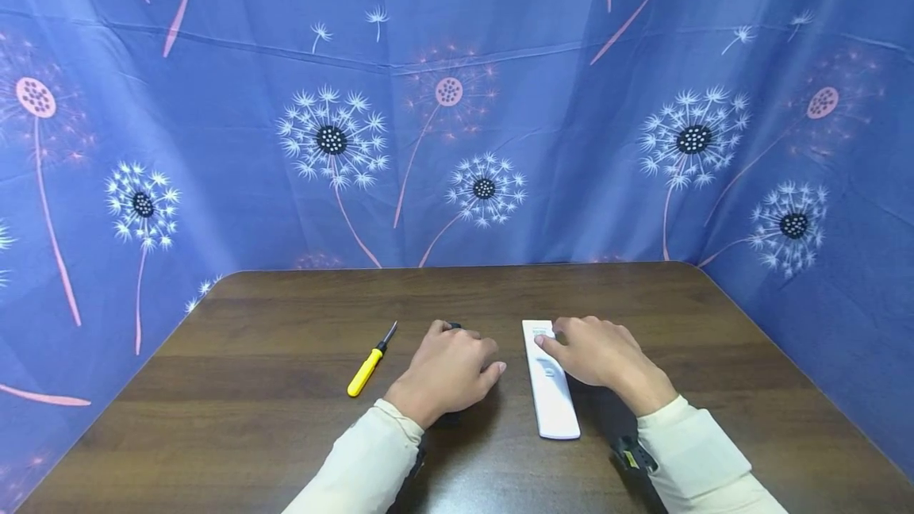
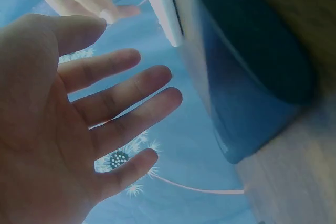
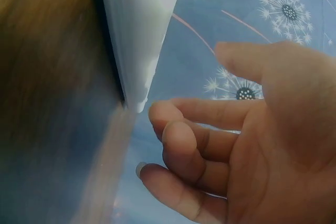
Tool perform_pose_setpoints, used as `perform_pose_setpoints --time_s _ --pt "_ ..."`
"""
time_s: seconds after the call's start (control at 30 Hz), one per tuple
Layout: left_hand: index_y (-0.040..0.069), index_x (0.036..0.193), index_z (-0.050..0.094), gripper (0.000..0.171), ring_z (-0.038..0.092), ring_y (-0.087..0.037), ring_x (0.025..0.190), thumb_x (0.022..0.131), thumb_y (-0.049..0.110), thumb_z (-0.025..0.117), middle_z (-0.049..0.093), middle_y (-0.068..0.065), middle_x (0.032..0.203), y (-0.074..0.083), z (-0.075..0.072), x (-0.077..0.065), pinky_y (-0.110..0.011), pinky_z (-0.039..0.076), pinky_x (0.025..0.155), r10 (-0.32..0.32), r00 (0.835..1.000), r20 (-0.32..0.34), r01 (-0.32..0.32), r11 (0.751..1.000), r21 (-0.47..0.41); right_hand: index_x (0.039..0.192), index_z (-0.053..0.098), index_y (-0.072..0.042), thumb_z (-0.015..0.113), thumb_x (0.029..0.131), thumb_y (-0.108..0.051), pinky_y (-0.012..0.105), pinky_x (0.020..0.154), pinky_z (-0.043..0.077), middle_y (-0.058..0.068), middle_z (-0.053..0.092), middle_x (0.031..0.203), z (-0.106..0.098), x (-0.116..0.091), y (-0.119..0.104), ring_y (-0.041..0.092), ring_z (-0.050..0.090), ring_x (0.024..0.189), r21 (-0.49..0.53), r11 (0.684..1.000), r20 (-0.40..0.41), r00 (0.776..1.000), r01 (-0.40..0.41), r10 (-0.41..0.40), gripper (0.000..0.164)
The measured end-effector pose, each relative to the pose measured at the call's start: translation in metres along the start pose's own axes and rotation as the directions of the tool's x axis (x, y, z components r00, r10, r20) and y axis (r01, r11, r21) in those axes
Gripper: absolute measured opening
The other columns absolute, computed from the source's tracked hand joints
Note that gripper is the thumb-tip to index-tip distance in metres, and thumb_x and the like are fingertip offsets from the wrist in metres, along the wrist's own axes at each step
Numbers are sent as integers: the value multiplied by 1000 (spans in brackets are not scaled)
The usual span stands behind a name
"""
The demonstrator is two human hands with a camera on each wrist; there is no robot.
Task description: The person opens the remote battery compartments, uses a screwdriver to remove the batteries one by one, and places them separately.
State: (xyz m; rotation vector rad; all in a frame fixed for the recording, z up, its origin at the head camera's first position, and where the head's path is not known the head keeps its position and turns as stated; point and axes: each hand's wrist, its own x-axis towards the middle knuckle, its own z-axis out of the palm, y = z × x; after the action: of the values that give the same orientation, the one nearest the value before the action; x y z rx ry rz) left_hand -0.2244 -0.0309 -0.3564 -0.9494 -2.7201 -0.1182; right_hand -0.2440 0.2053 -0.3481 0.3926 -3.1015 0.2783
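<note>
In the head view my left hand (image 1: pixel 450 367) hovers above a dark object, most of it hidden under the hand. The left wrist view shows this dark, smooth object (image 2: pixel 247 72) with a rounded end, lying on the table beside the spread fingers (image 2: pixel 131 90); its kind is unclear. A white remote control (image 1: pixel 553 403) lies lengthwise on the table between the hands. Over its far end is my right hand (image 1: pixel 600 351), thumb above the buttons. From the right wrist, the fingers are loosely bent beside the tip of the remote control (image 3: pixel 137 35), with nothing gripped.
A yellow-handled screwdriver (image 1: pixel 366 371) lies to the left of the left hand, its tip pointing away. The brown wooden table (image 1: pixel 250 387) ends at a blue curtain (image 1: pixel 236 125) with dandelion prints, which also hangs along both sides.
</note>
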Motion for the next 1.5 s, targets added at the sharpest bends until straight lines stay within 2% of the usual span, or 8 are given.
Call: perform_pose_setpoints --time_s 0.1,0.2,0.37,0.73,0.93,1.13,1.3,1.5 --pt "20 103 75 26 69 -12 83 100 40 58 72 7 90 4 0 4 -50 45 94 1 1000 1 -1 1000 12 122 67 0 55 99 -51 54 73 51 15 71 109 3 1 1 34 68 94 0 1000 4 1000 -16 16 57" --pt "20 105 75 27 69 -12 83 100 41 58 72 7 89 8 1 6 -48 47 91 8 1000 17 -8 1000 17 109 70 -1 56 99 -49 45 62 47 10 68 88 7 2 1 25 63 74 6 999 12 999 -41 41 51" --pt "20 100 74 26 65 -12 73 99 41 58 68 7 80 13 6 7 -39 51 72 20 999 32 -20 1000 20 89 65 -6 59 97 -47 35 52 35 2 51 65 12 3 -2 18 49 57 26 996 27 996 -81 81 42" --pt "20 104 75 26 69 -14 78 98 40 60 72 4 87 20 8 7 -35 51 59 1 999 34 0 1000 -16 79 62 -9 60 97 -47 35 51 36 3 52 63 20 3 -3 19 50 56 23 993 5 993 -115 115 42" --pt "21 89 73 23 63 -12 65 96 39 61 67 7 75 23 10 8 -32 44 51 17 1000 10 -17 1000 -21 75 59 -10 62 96 -45 34 50 34 3 50 62 22 5 -3 18 48 54 38 990 -10 991 -135 135 41" --pt "21 89 73 22 58 -12 58 96 38 61 66 8 75 27 14 8 -33 43 50 19 1000 6 -19 999 -33 74 61 -11 63 95 -47 33 49 33 2 51 60 23 7 -5 17 47 52 46 990 19 990 -137 136 43" --pt "22 71 60 30 48 -10 52 97 36 60 53 10 63 29 14 10 -32 39 48 26 1000 9 -26 997 -69 74 62 -11 64 93 -52 34 51 35 2 53 62 23 8 -7 18 49 55 45 987 46 987 -155 153 45" --pt "23 66 51 35 44 -9 50 98 35 59 46 11 60 31 17 11 -29 35 45 32 999 6 -31 995 -90 73 61 -12 67 91 -53 35 50 38 3 55 63 24 5 -9 19 52 55 58 984 63 984 -171 167 45"
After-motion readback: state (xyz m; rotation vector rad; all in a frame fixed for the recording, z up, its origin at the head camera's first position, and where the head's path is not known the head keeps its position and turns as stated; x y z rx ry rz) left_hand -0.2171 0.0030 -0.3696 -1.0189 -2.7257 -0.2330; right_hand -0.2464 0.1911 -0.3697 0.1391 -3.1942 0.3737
